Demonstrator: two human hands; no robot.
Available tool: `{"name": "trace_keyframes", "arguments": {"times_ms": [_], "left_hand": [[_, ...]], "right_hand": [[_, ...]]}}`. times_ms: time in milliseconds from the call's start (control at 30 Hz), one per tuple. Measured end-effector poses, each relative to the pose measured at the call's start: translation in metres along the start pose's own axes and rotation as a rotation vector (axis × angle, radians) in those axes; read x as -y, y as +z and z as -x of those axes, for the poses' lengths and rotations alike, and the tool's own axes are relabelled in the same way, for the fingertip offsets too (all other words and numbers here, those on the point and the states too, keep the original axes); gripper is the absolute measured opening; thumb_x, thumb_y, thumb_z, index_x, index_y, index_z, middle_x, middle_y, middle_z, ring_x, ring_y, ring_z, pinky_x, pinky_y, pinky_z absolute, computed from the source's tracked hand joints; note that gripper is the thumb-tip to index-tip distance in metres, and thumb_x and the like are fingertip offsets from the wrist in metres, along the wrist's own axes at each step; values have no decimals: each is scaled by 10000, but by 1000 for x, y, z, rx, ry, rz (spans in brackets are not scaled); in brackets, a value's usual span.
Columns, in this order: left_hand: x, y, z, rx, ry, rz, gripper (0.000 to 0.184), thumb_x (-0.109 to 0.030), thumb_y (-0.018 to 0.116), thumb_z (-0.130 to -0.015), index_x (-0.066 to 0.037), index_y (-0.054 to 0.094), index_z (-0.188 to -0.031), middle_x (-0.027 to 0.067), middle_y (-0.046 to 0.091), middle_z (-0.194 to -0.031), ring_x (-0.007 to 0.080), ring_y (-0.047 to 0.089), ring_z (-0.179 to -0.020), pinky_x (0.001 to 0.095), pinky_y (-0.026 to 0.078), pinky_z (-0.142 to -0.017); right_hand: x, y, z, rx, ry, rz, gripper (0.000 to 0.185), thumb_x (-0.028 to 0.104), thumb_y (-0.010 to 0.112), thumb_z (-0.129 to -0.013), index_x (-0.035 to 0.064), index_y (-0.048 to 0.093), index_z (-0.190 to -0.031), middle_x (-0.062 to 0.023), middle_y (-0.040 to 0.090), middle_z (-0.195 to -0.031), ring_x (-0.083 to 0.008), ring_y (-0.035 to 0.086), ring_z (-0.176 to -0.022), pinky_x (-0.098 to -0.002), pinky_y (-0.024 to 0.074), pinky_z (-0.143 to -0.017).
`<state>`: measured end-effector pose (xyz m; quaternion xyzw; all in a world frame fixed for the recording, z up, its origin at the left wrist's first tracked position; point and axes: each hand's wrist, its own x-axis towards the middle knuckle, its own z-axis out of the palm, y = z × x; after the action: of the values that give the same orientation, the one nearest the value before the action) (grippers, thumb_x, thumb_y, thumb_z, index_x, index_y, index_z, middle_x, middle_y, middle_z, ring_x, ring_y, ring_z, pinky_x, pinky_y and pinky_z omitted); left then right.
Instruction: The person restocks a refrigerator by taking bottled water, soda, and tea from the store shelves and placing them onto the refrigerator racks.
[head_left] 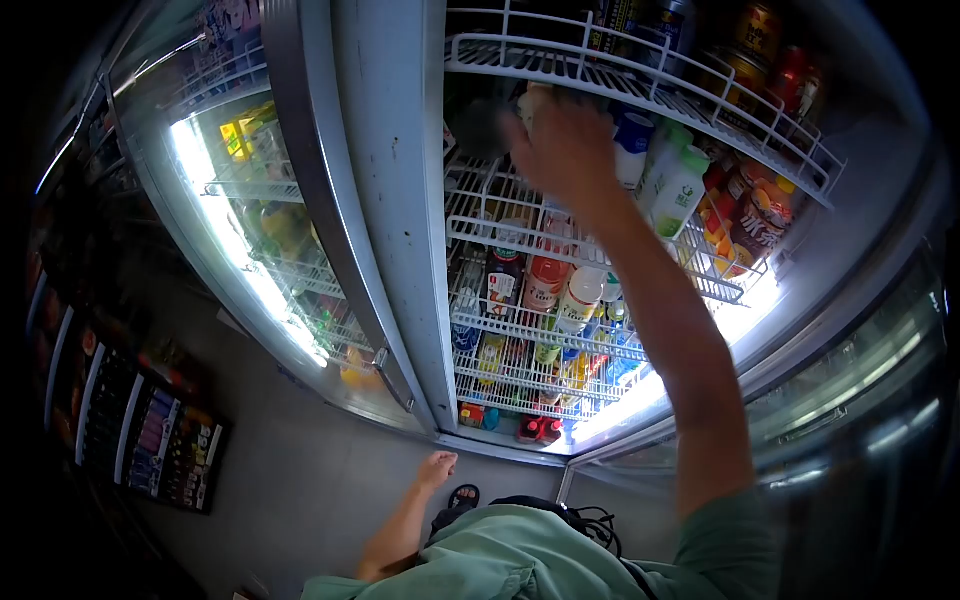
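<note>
Raised into the fridge, my right hand (565, 140) is over the second shelf from the top, just under the top wire shelf (600, 75). It is blurred by motion, and a pale object (532, 100) shows at its fingertips; whether the fingers grip it cannot be made out. Just right of this hand stand a white and blue bottle (633, 150) and a white and green bottle (680, 192). My left hand (437, 470) hangs low in front of the fridge, above the floor, with its fingers curled and nothing visible in them.
Lower wire shelves hold a pink bottle (546, 275), a dark bottle (503, 275) and several others. Cans (757, 35) stand on the top shelf. A closed glass door (240, 220) is at the left, an open one (850, 370) at the right. A rack of goods (165, 440) stands lower left.
</note>
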<state>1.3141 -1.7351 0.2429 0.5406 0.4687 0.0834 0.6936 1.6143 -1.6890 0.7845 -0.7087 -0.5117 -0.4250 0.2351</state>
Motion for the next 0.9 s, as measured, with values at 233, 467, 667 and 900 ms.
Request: {"name": "trace_keyframes", "arguments": {"times_ms": [233,467,667,900], "left_hand": [[73,-18,41,79,-54,77,258,-271,599,-868,-28,625,-784,17,591,-680,114,569,-609,261,460,-569],[131,-70,83,-199,-392,243,291,-306,591,-867,-33,606,-968,69,618,-806,157,603,-680,307,487,-597],[149,-85,76,-231,-499,299,337,-363,566,-877,-57,574,-1019,90,617,-921,191,616,-726,326,495,-619],[158,-67,50,-181,-218,359,166,-42,532,-819,-20,526,-654,32,436,-532,113,399,-417,260,316,-371]], "right_hand": [[-61,140,-90,267,299,109,620,498,495,-883,116,415,-1365,-154,380,-1422,-320,363,-1313,-447,298,-1078],[-92,165,-98,420,204,211,612,407,460,-900,126,311,-1422,-122,298,-1476,-291,255,-1371,-395,208,-1127],[-122,166,-95,536,163,97,542,327,386,-935,100,301,-1419,-164,205,-1500,-325,168,-1392,-411,149,-1148],[-86,131,-69,242,142,-35,406,224,469,-883,47,499,-1247,-235,499,-1264,-383,514,-1120,-448,410,-953]]}}
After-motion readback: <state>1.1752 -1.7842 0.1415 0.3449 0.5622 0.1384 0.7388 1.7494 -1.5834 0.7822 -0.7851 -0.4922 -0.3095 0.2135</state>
